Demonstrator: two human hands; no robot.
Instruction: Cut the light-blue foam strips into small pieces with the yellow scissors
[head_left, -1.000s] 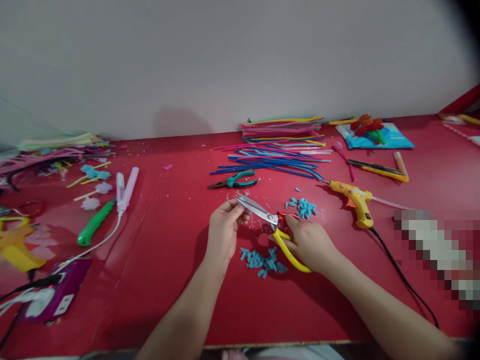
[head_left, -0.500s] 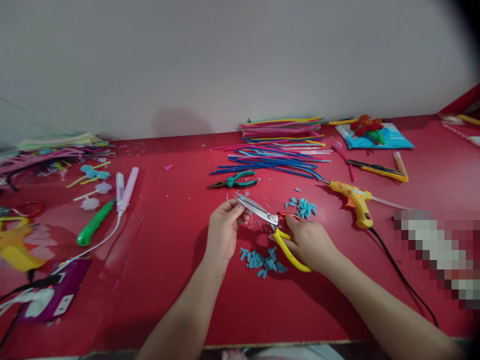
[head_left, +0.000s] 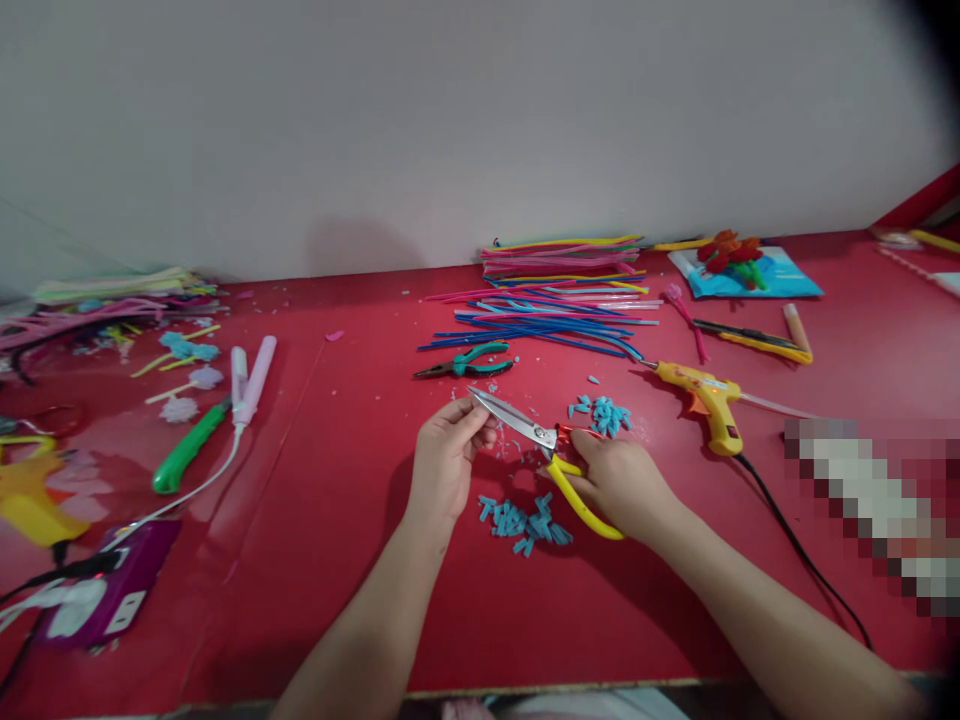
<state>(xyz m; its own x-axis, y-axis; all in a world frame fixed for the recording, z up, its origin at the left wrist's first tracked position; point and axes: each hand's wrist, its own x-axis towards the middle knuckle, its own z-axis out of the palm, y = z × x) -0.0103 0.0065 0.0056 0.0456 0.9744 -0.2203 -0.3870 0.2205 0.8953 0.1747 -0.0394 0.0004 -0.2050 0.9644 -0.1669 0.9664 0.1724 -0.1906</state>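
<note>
My right hand (head_left: 619, 475) is wrapped round the handles of a pair of scissors (head_left: 517, 420), one handle yellow, the other red-orange. The blades point up and left and look nearly closed. At their tip, the fingers of my left hand (head_left: 446, 445) are pinched together; whatever they hold is hidden by the fingers and blade. Below the scissors lies a pile of short blue pipe cleaner pieces (head_left: 525, 522). A second pile of blue pieces with tapered ends (head_left: 609, 415) lies just beyond my right hand. Small blue clippings are scattered under the blades.
Teal-handled pliers (head_left: 472, 362) lie beyond my hands, before bundles of pipe cleaners (head_left: 555, 325). A yellow glue gun (head_left: 705, 400) with a black cord sits right. Left are a pink hair straightener (head_left: 251, 385), a green-handled tool (head_left: 187, 450) and a purple power strip (head_left: 142, 580).
The view has shifted very slightly. Both hands and the scissors keep almost the same place and pose.
</note>
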